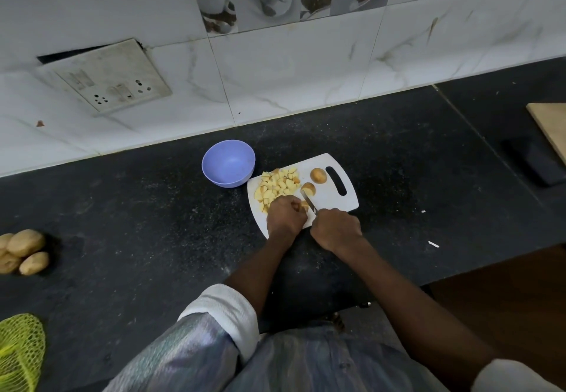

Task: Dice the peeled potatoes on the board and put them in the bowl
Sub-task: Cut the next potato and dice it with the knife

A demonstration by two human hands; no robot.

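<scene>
Lying on the white cutting board (pixel 329 200), a heap of yellow potato dice (pixel 277 186) is seen on its left half, close to the blue bowl (pixel 228 163), which is placed just beside the board's left corner on the dark counter (pixel 137 208). Two peeled potatoes are kept on the board near its handle slot: one (pixel 318 175) just beside the slot, the other (pixel 308 189) nearer to the person. A small potato piece (pixel 301 205) is held down on the board by the curled fingers of the left hand (pixel 285 215). A knife (pixel 309 203) is grasped by the right hand (pixel 336 228), the grip clenched around the handle, and the blade is pointed toward the nearer potato. Inside the bowl, nothing can be seen. At the far left of the counter, some unpeeled potatoes (pixel 24 250) are lying together, and a yellow-green net bag (pixel 20 352) is seen below them. A switch plate (pixel 107 77) is fixed on the tiled wall
</scene>
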